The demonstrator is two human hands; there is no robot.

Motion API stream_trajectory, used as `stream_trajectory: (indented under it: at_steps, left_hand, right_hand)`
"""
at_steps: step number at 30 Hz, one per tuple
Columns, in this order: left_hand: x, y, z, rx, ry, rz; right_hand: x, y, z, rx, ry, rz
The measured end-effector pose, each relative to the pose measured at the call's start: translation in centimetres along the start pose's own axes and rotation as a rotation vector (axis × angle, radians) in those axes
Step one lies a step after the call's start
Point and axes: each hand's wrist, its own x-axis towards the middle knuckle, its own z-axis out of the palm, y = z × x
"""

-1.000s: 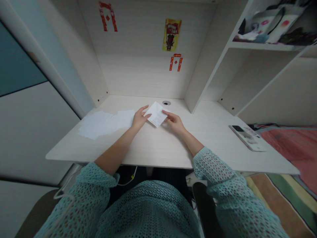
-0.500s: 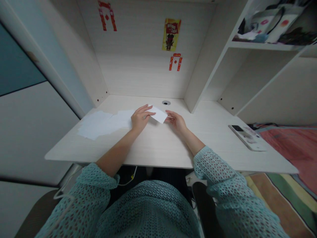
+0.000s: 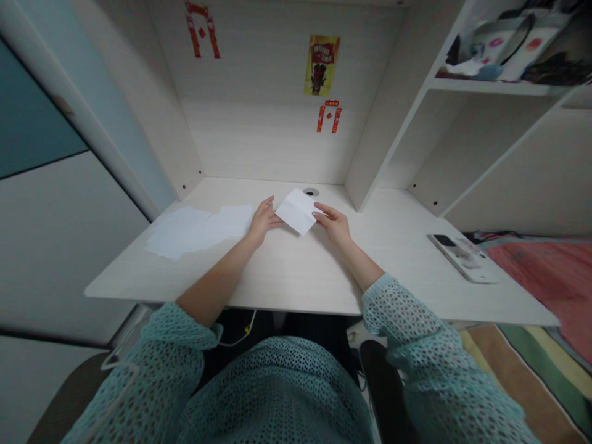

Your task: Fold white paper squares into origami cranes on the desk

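A small white sheet of paper (image 3: 296, 211) with a faint crease across it is held tilted above the desk (image 3: 287, 277). My right hand (image 3: 333, 222) pinches its right corner between thumb and fingers. At the paper's left corner is my left hand (image 3: 264, 221), its fingers apart; whether a fingertip touches the edge I cannot tell. Left of that hand, several loose white sheets (image 3: 194, 231) lie overlapping on the desk.
A white flat box or case with a dark patch (image 3: 462, 258) lies at the desk's right. Behind the paper is a round cable hole (image 3: 311, 192). An upright panel (image 3: 383, 117) rises at the back right, and a shelf (image 3: 494, 87) holds bags. Bedding (image 3: 546, 265) adjoins the right edge.
My left hand has let go of the paper's upper left part and moved slightly left, fingers spreading. The paper has turned to show more of its face, now gripped by my right hand.
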Motion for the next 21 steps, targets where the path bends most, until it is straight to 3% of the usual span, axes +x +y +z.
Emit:
stream_trajectory:
  at_steps: [2, 6, 21]
  left_hand:
    - [0.15, -0.16, 0.02, -0.052, -0.048, -0.071]
    - [0.01, -0.51, 0.16, -0.05, -0.127, -0.059]
    - [-0.63, -0.4, 0.49, -0.182, -0.246, -0.13]
  right_hand:
    - [-0.12, -0.12, 0.16, -0.014, -0.002, -0.019]
    - [-0.35, -0.33, 0.35, 0.014, -0.005, 0.0]
    - [-0.75, -0.27, 0.64, 0.038, -0.094, 0.114]
